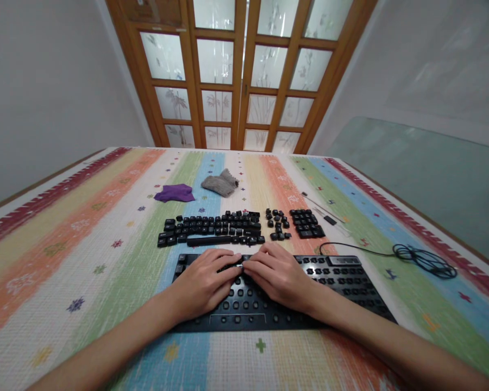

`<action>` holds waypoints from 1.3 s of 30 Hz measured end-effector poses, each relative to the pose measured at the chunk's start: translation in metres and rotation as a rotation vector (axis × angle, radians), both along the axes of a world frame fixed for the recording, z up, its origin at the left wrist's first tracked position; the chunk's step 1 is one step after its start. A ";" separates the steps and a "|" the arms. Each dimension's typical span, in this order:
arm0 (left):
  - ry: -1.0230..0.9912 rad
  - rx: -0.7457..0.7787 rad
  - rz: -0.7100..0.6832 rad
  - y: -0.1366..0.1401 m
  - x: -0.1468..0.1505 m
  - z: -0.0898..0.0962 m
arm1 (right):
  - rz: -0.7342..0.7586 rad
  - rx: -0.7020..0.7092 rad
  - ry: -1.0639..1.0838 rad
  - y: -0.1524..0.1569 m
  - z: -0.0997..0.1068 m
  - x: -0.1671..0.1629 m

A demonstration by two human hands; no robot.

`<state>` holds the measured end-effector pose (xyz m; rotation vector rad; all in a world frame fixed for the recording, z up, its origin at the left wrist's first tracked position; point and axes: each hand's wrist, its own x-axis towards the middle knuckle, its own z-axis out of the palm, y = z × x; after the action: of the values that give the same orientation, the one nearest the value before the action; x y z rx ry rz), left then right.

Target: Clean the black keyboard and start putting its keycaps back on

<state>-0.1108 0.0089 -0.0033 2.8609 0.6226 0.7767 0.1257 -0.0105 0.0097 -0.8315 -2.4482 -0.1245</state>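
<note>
A black keyboard [244,320] lies flat before me, most of its key positions bare of caps. A few keycaps [181,263] sit on its upper left corner. Over its upper middle rows, my left hand [206,279] and my right hand [279,279] meet at the fingertips. Both hands have their fingers bent and drawn together against the keyboard. Whatever is between the fingertips is too small and hidden to make out. Just behind the keyboard, loose black keycaps [215,224] are laid out in rows, with a long spacebar cap [209,240] at the front.
Right of the main rows are a small keycap group [277,224] and a number-pad group [307,223]. Farther back lie a purple cloth [174,193] and a grey cloth [220,183]. Thin tools [324,212] and a coiled cable [424,260] rest at right on the striped tablecloth [118,282].
</note>
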 end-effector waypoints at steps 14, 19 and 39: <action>0.030 -0.001 0.013 -0.001 0.000 0.003 | 0.041 -0.194 0.206 -0.001 0.001 0.007; 0.009 -0.001 0.012 -0.001 0.001 0.002 | 0.037 -0.157 0.191 -0.003 -0.002 0.007; 0.106 0.083 -0.049 -0.001 0.000 0.004 | 0.000 -0.192 0.171 -0.009 0.004 0.007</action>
<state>-0.1104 0.0075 0.0008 2.9968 0.5429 0.6622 0.1325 -0.0191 0.0133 -0.8853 -2.3237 0.1769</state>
